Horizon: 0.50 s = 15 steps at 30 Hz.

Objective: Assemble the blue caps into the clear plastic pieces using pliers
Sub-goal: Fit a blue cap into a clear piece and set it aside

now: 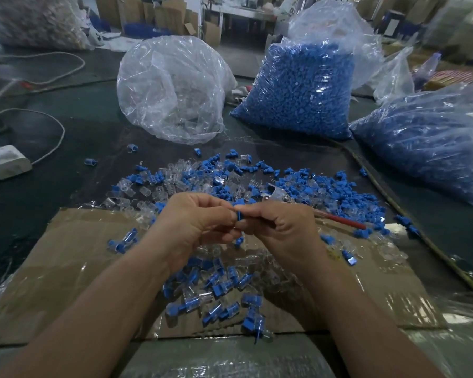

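My left hand and my right hand meet in the middle of the view, fingertips together. Between them they pinch a small blue cap; whether a clear piece is with it is hidden by the fingers. My right hand also grips pliers: the metal jaws stick out above its knuckles and the red handle runs out to the right. Beyond the hands lies a loose pile of blue caps and clear plastic pieces. Below the hands lie assembled pieces on the cardboard.
A cardboard sheet covers the near table. Behind the pile stand a clear bag of clear pieces and two bags of blue caps. A white power adapter with cable lies at the left.
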Motion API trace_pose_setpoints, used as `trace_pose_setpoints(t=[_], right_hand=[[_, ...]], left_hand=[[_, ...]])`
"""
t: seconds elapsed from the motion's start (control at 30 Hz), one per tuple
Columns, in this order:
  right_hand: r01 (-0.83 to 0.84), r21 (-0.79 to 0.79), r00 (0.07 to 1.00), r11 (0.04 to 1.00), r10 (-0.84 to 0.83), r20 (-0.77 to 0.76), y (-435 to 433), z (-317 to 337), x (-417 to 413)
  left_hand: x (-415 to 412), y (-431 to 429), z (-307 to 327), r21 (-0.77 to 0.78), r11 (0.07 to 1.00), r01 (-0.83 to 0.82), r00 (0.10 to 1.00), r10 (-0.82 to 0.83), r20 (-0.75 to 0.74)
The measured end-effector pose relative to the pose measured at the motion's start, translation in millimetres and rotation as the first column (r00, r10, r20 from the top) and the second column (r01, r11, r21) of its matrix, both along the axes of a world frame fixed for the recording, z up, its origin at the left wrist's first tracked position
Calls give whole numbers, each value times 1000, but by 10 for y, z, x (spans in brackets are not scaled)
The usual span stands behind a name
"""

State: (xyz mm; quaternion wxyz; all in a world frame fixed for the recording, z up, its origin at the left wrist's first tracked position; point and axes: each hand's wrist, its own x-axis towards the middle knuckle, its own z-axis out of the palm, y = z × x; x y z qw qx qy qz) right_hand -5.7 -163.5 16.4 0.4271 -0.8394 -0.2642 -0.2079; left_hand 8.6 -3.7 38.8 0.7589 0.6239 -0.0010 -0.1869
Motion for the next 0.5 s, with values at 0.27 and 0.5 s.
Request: trace_pose_setpoints(t=[0.27, 0.5], right_hand=[[482, -356, 783, 800, -576, -235, -460, 246, 47], [193, -714, 611, 673, -652, -450, -616, 275, 36]], left_hand=[[35, 16, -32, -67, 994, -89, 996, 89, 8], [46, 27, -41, -67, 994, -82, 996, 85, 39]])
